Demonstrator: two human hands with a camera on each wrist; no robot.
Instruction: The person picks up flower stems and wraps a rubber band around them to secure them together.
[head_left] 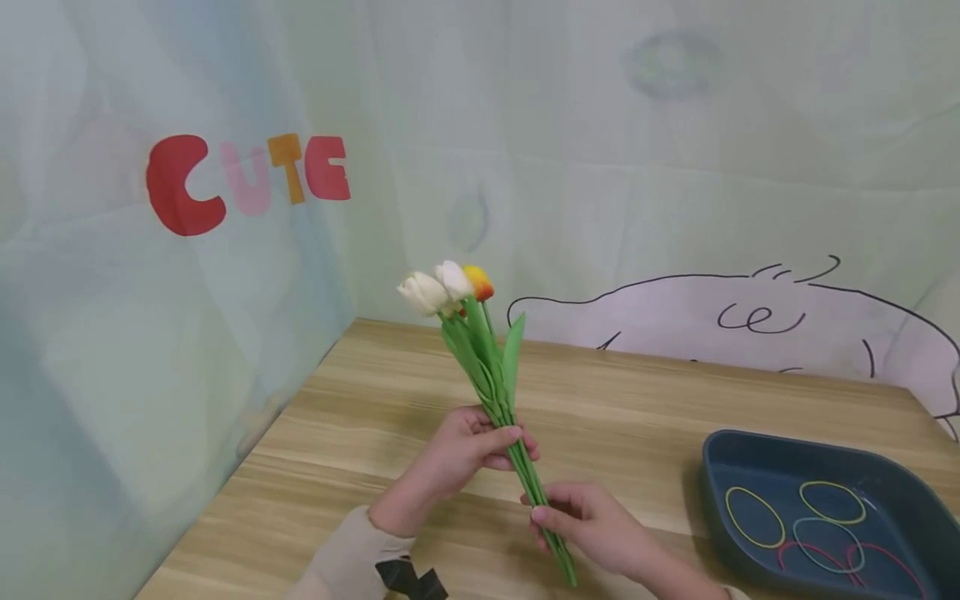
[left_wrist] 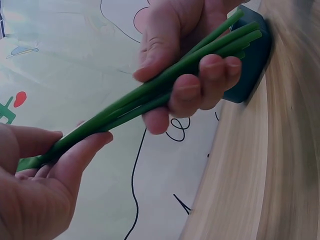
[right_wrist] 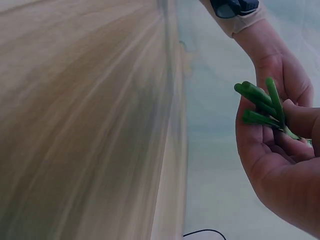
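A small bunch of artificial tulips [head_left: 491,375], with white and yellow-orange blooms and green leaves, tilts up and to the left above the table in the head view. My left hand [head_left: 472,446] grips the stems just below the leaves. Lower down, my right hand [head_left: 588,525] holds the same stems between thumb and fingers, close to their cut ends. In the left wrist view the stems [left_wrist: 130,102] run as a tight bundle from one hand to the other. Several stem ends [right_wrist: 257,97] poke out past the right hand in the right wrist view.
A dark blue tray [head_left: 720,517] stands at the right of the wooden table [head_left: 360,400]. Loose rubber bands lie in it, among them a yellow band [head_left: 753,517] and a light blue band [head_left: 825,546]. Printed cloth [head_left: 637,208] hangs behind the table and along its left side.
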